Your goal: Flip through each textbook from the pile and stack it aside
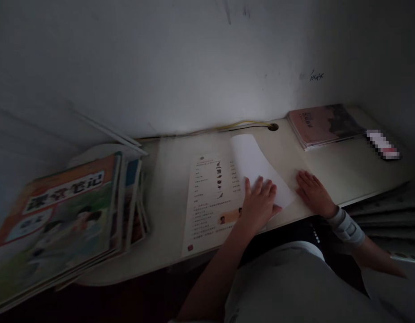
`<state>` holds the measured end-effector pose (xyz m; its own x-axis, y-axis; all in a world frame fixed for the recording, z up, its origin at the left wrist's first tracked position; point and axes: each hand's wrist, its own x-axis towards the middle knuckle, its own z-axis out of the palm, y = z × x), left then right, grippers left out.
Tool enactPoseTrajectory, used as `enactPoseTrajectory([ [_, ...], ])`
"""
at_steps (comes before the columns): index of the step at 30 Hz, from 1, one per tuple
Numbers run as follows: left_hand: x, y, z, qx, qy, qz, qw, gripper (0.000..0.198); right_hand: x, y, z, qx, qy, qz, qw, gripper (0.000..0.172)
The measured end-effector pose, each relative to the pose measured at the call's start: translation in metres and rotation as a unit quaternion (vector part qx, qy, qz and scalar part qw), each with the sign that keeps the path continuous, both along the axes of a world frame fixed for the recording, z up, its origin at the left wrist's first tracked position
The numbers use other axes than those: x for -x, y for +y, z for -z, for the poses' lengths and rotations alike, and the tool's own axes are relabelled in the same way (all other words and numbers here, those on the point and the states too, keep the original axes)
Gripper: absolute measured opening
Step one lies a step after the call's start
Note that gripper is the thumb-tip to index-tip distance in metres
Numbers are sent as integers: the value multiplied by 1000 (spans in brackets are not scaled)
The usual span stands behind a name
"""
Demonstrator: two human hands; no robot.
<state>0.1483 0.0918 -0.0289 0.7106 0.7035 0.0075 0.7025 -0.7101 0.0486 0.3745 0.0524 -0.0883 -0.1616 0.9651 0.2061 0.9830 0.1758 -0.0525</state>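
Observation:
A printed worksheet point(205, 206) with text, small dark pictures and an orange strip lies on the desk. Over its right part rests blank white paper point(252, 159), its far left edge curling up. I cannot tell whether this is the worksheet's own folded-over side or a separate sheet. My left hand point(259, 199) presses flat on the white paper, fingers spread. To its right, my right hand point(315, 190) lies flat on the desktop by the paper's right corner, fingers stretched out. A grey band circles the right wrist.
Stacked books point(73, 215) fill the desk's left end. At the back right lie pink-covered booklets point(315, 125) and a blurred-out phone point(383, 144). Cables point(234, 126) run along the wall to a round hole point(273, 127) in the white desk point(163, 215).

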Motion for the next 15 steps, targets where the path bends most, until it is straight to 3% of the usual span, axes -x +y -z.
enactPoseTrajectory([
  [8, -2, -1, 4, 4, 4, -6, 1000, 54, 4, 2, -7, -67, 38, -1, 997, 29],
  [15, 1, 0, 7, 6, 0, -6, 1000, 56, 10, 12, -27, -36, -35, 72, 996, 20],
])
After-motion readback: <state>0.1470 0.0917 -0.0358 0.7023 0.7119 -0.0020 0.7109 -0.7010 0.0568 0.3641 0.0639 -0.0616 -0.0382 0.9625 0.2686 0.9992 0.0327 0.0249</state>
